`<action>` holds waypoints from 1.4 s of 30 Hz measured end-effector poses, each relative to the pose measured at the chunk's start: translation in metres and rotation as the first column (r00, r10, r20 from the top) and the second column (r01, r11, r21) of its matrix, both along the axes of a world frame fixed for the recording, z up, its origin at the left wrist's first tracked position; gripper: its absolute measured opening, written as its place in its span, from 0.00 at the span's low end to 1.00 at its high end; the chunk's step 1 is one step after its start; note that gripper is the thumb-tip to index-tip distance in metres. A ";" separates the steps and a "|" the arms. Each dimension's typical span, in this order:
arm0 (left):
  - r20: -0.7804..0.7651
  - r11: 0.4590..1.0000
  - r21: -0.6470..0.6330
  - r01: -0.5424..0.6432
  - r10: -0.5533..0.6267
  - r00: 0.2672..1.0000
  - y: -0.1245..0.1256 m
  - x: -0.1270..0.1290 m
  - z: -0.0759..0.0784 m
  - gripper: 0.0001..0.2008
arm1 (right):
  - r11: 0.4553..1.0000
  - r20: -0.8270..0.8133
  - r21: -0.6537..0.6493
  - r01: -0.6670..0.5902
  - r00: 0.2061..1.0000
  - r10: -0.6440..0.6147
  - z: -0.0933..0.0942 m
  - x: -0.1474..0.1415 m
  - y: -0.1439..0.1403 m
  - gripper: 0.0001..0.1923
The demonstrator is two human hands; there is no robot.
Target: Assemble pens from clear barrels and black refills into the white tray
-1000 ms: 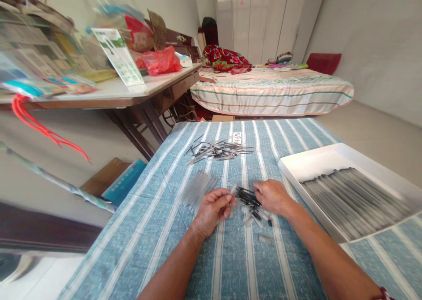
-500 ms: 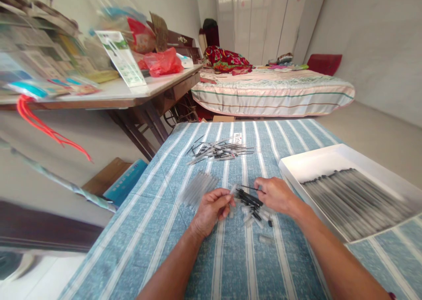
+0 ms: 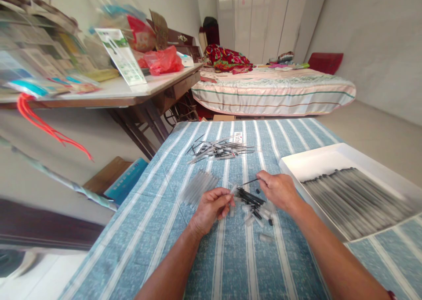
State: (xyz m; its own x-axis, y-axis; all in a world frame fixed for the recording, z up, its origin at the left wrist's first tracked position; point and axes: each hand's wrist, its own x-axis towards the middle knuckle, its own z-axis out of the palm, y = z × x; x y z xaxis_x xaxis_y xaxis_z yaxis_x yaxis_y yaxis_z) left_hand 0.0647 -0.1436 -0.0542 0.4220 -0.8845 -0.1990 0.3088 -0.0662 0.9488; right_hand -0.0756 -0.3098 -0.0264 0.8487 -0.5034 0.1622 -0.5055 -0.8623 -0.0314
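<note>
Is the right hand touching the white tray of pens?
Apart. In the head view, the right hand lies left of the white tray, with striped cloth visible between them.

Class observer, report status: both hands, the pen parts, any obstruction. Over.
Left hand grips clear barrel. Right hand pinches thin black refill. Loose parts pile between hands.

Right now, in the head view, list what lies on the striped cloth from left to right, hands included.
Clear tubes → left hand holding a clear barrel → pile of black refills and caps → right hand pinching a thin black refill → white tray of finished pens.
</note>
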 end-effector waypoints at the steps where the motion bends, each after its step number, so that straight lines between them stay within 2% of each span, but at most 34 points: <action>1: -0.001 1.000 -0.005 0.005 -0.005 1.000 0.000 0.000 0.000 0.10 | 1.000 0.000 -0.009 0.008 1.000 -0.008 0.000 0.000 -0.001 0.15; 7: -0.020 0.998 0.004 0.064 -0.064 0.998 0.000 0.000 -0.002 0.11 | 0.998 -0.026 -0.068 0.002 1.000 -0.003 0.002 -0.002 -0.001 0.14; 15: -0.055 0.979 0.002 0.202 -0.201 0.978 0.001 -0.001 -0.003 0.12 | 0.980 0.043 -0.172 -0.100 0.993 0.109 0.002 -0.002 0.003 0.12; 20: -0.101 0.969 0.030 0.243 -0.239 0.966 0.003 0.001 -0.004 0.11 | 0.962 0.130 -0.228 -0.152 0.974 0.185 -0.001 -0.003 0.001 0.12; 26: -0.165 0.965 -0.014 0.262 -0.261 0.951 0.004 0.003 -0.006 0.11 | 0.933 0.184 -0.226 -0.278 0.929 0.322 -0.004 0.001 0.008 0.12; 31: -0.210 0.962 -0.068 0.264 -0.272 0.939 0.004 0.002 -0.003 0.10 | 0.901 0.272 -0.150 -0.407 0.859 0.433 -0.001 0.006 0.026 0.13; 33: -0.219 0.965 -0.125 0.230 -0.253 0.942 0.004 0.002 -0.002 0.09 | 0.926 0.352 -0.086 -0.368 0.858 0.373 0.001 0.004 0.023 0.14; 35: -0.229 0.968 -0.174 0.183 -0.221 0.948 0.004 0.003 -0.001 0.08 | 0.964 0.397 0.034 -0.264 0.889 0.229 0.002 0.000 0.014 0.15; 38: -0.240 0.967 -0.206 0.148 -0.197 0.951 0.005 0.003 -0.001 0.08 | 0.967 0.290 0.227 -0.113 0.956 0.043 0.000 -0.004 -0.004 0.12; 42: -0.234 0.966 -0.203 0.157 -0.204 0.950 0.005 0.001 0.000 0.08 | 0.941 0.084 0.334 -0.059 0.996 0.033 -0.007 -0.003 -0.011 0.11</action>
State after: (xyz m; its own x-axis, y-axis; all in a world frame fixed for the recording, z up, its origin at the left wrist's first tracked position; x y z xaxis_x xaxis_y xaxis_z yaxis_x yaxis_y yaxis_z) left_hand 0.0657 -0.1387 -0.0537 0.2085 -0.9720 -0.1081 0.5373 0.0215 0.8431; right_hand -0.0785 -0.3205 -0.0338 0.8640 -0.5004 0.0554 -0.4502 -0.8173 -0.3596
